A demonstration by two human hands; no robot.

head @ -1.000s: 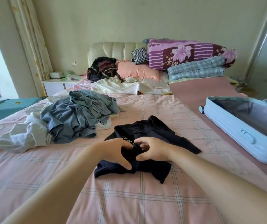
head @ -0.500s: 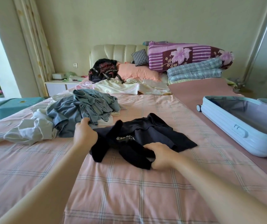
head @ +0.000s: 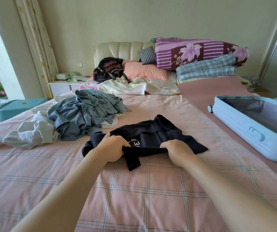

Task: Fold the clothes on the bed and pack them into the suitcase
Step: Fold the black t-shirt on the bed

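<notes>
The black top point(head: 152, 136) lies mid-bed, its long axis running side to side. The left hand point(head: 112, 148) and right hand point(head: 174, 150) each hold a clamped grip on its near edge. Bare bed point(head: 134, 198) stretches toward the near edge. The open suitcase point(head: 235, 124) lies along the right edge, nearer the right hand.

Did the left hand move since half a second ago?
Yes. The left hand drew back and rightward from the grey clothes pile, and now grips the near edge of the black garment.
</notes>
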